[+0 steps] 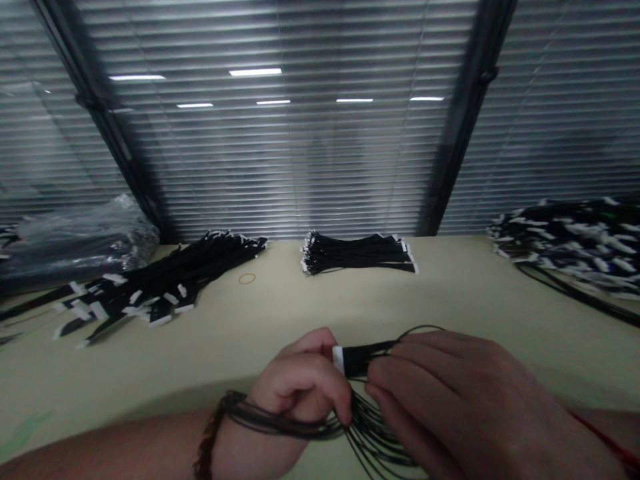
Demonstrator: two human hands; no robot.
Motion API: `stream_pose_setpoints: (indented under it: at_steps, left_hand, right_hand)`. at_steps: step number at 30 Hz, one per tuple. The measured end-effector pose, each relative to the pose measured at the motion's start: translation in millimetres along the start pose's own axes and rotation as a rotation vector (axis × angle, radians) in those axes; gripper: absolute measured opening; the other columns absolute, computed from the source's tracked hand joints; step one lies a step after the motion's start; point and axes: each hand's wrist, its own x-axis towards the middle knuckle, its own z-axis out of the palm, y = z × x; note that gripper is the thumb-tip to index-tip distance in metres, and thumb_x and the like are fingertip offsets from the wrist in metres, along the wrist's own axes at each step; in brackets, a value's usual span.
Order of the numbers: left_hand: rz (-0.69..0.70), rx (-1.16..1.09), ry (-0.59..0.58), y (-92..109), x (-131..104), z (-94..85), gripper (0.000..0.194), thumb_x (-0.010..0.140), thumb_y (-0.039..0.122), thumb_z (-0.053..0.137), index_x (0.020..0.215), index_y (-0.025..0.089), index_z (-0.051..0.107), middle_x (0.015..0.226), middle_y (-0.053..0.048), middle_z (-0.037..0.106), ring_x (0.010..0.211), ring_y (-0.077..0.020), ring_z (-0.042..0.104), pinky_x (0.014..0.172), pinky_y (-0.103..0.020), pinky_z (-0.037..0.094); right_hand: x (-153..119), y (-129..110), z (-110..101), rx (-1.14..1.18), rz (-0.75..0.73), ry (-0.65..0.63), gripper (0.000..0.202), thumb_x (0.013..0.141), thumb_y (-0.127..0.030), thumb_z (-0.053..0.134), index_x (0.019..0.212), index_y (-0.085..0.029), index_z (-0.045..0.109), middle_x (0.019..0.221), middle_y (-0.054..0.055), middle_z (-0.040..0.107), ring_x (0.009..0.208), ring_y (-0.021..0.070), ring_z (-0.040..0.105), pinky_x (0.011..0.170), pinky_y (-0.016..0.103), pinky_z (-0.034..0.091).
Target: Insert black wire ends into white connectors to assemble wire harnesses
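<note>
A black wire harness [363, 360] with a white connector end [339, 360] lies between my hands above the table. My left hand [305, 390] is closed around its loose black wires [380, 427], which loop back over the wrist and hang down below the fingers. Over the flat black part of the harness, my right hand [450, 393] is closed, knuckles up; its fingertips are partly hidden.
On the pale table [280, 313] a tidy bundle of black harnesses [355, 253] lies at the back. To the left are a loose pile of harnesses [165, 280], a plastic-wrapped pack [80, 240] and a rubber band [247, 279]. Another heap [575, 240] is at right, before window blinds [300, 147].
</note>
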Motion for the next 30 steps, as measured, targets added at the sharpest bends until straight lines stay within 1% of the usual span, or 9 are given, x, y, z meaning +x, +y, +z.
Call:
stream_pose_setpoints:
  at_steps: [7, 9, 13, 17, 19, 22, 25, 28, 30]
  left_hand:
    - [0.021, 0.049, 0.002, -1, 0, -0.1, 0.028, 0.089, 0.025, 0.049, 0.063, 0.016, 0.058, 0.07, 0.0, 0.046, 0.064, -0.0084, 0.046, 0.057, -0.02, 0.036]
    - [0.011, 0.068, 0.026, -4, -3, -0.3, 0.028, 0.089, 0.024, 0.049, 0.063, 0.017, 0.057, 0.072, 0.0, 0.048, 0.065, -0.0084, 0.047, 0.059, -0.02, 0.037]
    - [-0.084, 0.082, 0.101, -10, -10, -1.4, 0.014, 0.089, 0.017, 0.048, 0.082, 0.024, 0.058, 0.078, 0.001, 0.053, 0.073, -0.0095, 0.05, 0.066, -0.019, 0.04]
    - [-0.211, -0.018, 0.193, -17, -10, 0.0, 0.013, 0.086, 0.013, 0.052, 0.089, 0.025, 0.055, 0.077, 0.002, 0.051, 0.066, -0.0074, 0.044, 0.057, -0.016, 0.036]
    - [-0.241, -0.067, 0.219, -21, -8, 1.1, 0.013, 0.086, 0.014, 0.052, 0.093, 0.025, 0.054, 0.072, 0.003, 0.048, 0.061, -0.0073, 0.04, 0.052, -0.016, 0.032]
    - [-0.257, -0.087, 0.239, -23, -4, 0.3, 0.015, 0.084, 0.014, 0.053, 0.095, 0.023, 0.052, 0.071, 0.003, 0.046, 0.062, -0.0081, 0.04, 0.053, -0.017, 0.032]
    - [-0.289, -0.048, 0.312, -24, 1, -3.4, 0.015, 0.079, 0.011, 0.055, 0.09, 0.021, 0.053, 0.072, 0.003, 0.046, 0.065, -0.0085, 0.042, 0.056, -0.017, 0.035]
    - [-0.371, -0.007, 0.45, -26, 5, -7.7, 0.014, 0.078, 0.012, 0.055, 0.089, 0.021, 0.052, 0.073, 0.003, 0.047, 0.065, -0.0081, 0.041, 0.057, -0.017, 0.034]
    - [-0.412, -0.012, 0.539, -29, 6, -10.2, 0.015, 0.079, 0.013, 0.055, 0.09, 0.021, 0.052, 0.074, 0.004, 0.049, 0.063, -0.0072, 0.04, 0.055, -0.017, 0.032]
  right_hand:
    - [0, 0, 4, -0.04, -0.036, -0.006, 0.025, 0.092, -0.017, 0.037, 0.068, -0.017, 0.046, 0.062, -0.002, 0.05, 0.054, 0.0116, 0.042, 0.053, 0.027, 0.029]
    - [1, -1, 4, -0.057, -0.034, -0.007, 0.024, 0.092, -0.016, 0.038, 0.069, -0.017, 0.047, 0.063, -0.001, 0.051, 0.056, 0.012, 0.042, 0.054, 0.028, 0.029]
    - [2, 4, 4, -0.066, -0.048, 0.02, 0.016, 0.088, -0.012, 0.044, 0.074, -0.017, 0.052, 0.067, -0.002, 0.052, 0.059, 0.0127, 0.044, 0.057, 0.028, 0.029]
    - [6, 14, 6, -0.102, -0.056, -0.02, 0.015, 0.086, -0.01, 0.046, 0.076, -0.016, 0.056, 0.066, -0.001, 0.052, 0.059, 0.0131, 0.044, 0.058, 0.029, 0.029]
    - [8, 19, 7, -0.104, -0.062, -0.047, 0.016, 0.086, -0.01, 0.045, 0.077, -0.015, 0.058, 0.067, 0.0, 0.053, 0.059, 0.0131, 0.045, 0.058, 0.029, 0.03]
    - [11, 26, 7, -0.153, -0.055, -0.05, 0.015, 0.087, -0.012, 0.047, 0.08, -0.015, 0.06, 0.069, 0.0, 0.055, 0.062, 0.0136, 0.048, 0.059, 0.029, 0.032]
    - [15, 33, 1, -0.259, -0.021, 0.012, 0.013, 0.087, -0.016, 0.049, 0.082, -0.015, 0.061, 0.071, 0.001, 0.056, 0.064, 0.0142, 0.05, 0.06, 0.029, 0.033]
    - [18, 35, -13, -0.368, -0.031, 0.158, 0.012, 0.087, -0.02, 0.051, 0.088, -0.014, 0.06, 0.082, 0.005, 0.058, 0.073, 0.016, 0.051, 0.062, 0.029, 0.036]
    - [16, 32, -22, -0.372, -0.068, 0.218, 0.013, 0.087, -0.022, 0.051, 0.091, -0.013, 0.059, 0.087, 0.007, 0.058, 0.077, 0.0165, 0.051, 0.063, 0.029, 0.036]
